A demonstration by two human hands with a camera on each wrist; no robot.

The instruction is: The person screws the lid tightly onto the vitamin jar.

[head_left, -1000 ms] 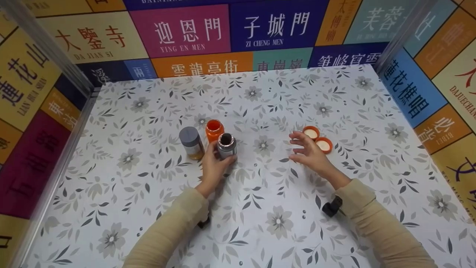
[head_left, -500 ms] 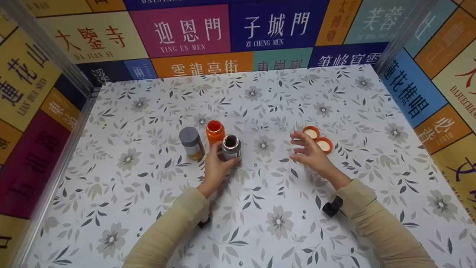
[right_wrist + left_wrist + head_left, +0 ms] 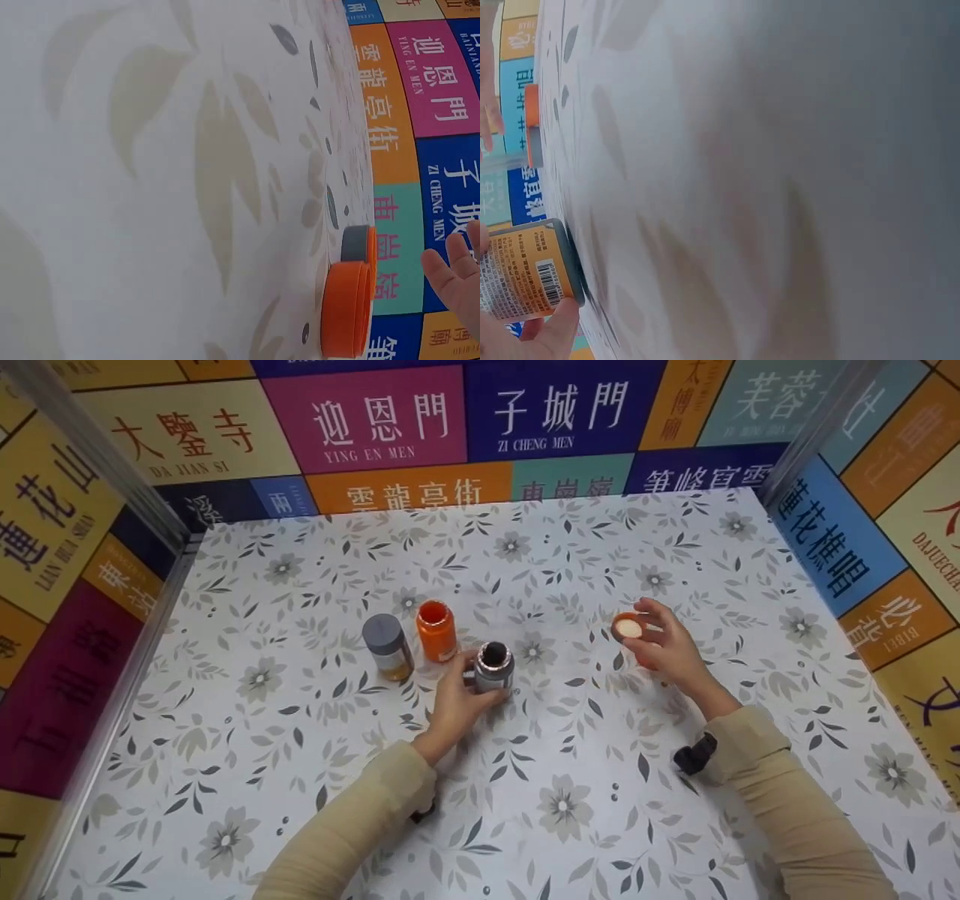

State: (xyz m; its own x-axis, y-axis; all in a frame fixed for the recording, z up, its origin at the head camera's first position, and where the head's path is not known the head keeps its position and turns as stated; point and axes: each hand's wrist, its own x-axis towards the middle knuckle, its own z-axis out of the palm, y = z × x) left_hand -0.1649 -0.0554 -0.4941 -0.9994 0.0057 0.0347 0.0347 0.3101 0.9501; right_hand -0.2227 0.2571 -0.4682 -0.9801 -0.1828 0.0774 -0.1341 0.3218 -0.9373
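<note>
My left hand (image 3: pixel 457 701) grips an uncapped grey bottle (image 3: pixel 495 679) upright, thumb and fingers round its sides. In the left wrist view its yellow label with a barcode shows, and the bottle (image 3: pixel 536 270) is close to the tabletop. My right hand (image 3: pixel 671 652) is at the two upturned caps, its fingers spread. From the head it overlaps the orange cap (image 3: pixel 645 660), with thumb and fingertips beside the grey cap (image 3: pixel 628 628) with the orange rim. The right wrist view shows a gap between the fingers (image 3: pixel 442 274) and the orange cap (image 3: pixel 346 311).
An open orange bottle (image 3: pixel 436 634) stands left of the held bottle. Beside it is a grey-topped bottle (image 3: pixel 388 649) with a yellowish lower part. All are on a table with a floral cover (image 3: pixel 562 840), walled by colourful panels (image 3: pixel 375 420) with writing.
My left hand has moved the grey bottle rightward, away from the orange bottle. My right hand has shifted right and farther back, now covering most of the orange cap.
</note>
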